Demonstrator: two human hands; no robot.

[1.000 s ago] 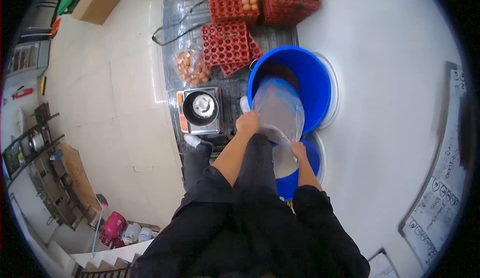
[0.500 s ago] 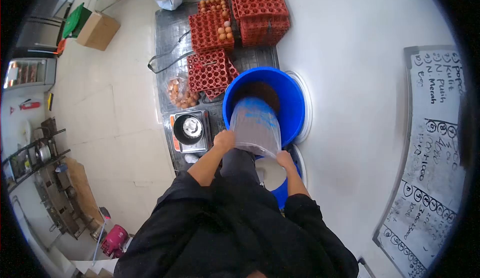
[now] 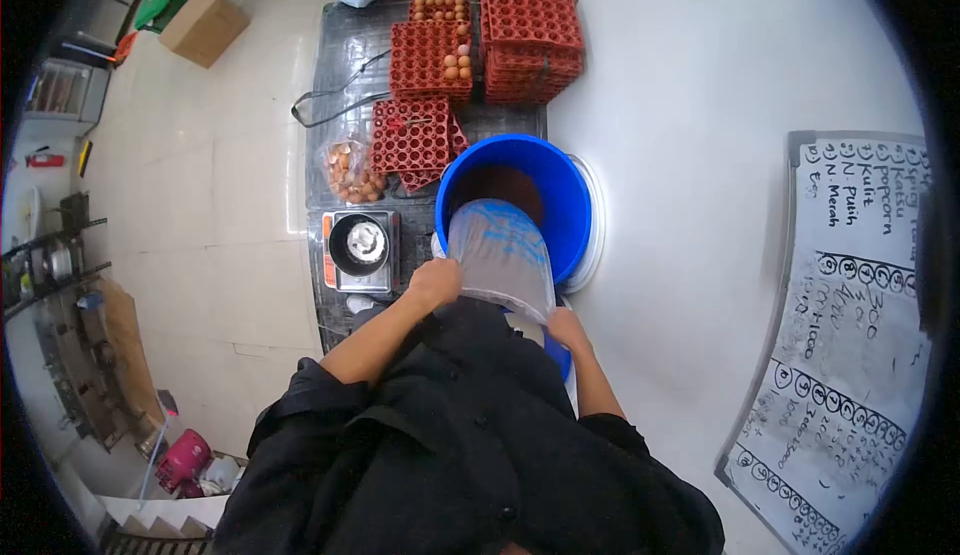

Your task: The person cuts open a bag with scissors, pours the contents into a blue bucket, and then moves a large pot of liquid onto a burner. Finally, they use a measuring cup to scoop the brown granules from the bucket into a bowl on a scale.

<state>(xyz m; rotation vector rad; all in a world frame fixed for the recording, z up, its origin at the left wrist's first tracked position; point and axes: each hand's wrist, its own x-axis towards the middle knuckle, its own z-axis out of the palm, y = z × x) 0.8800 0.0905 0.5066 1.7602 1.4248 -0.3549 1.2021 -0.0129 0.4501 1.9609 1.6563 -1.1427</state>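
Note:
A clear plastic bag [image 3: 500, 260] with blue print slants over the near rim of a large blue bucket [image 3: 572, 210]. Its far end reaches into the bucket, where a brown mass [image 3: 510, 183] lies at the bottom. My left hand [image 3: 437, 282] is closed on the bag's near left corner. The opposite near corner is pinched by my right hand [image 3: 567, 327]. Below the bag, partly covered by it and my clothing, shows a second blue bucket [image 3: 558, 355]. To the left of the bag a black pot [image 3: 361, 245] with a whitish patch inside stands on a scale-like base [image 3: 330, 255].
Red egg trays [image 3: 530, 15] are stacked at the back, and another tray [image 3: 430, 60] holds several brown eggs. A bag of eggshells [image 3: 352, 170] lies on the dark pallet [image 3: 345, 65]. White lids [image 3: 598, 225] lean by the bucket. A written whiteboard [image 3: 850, 335] is at right.
The whole view has shifted and turned slightly as my head moved. Both hands keep hold of the bag, which stays tilted into the bucket.

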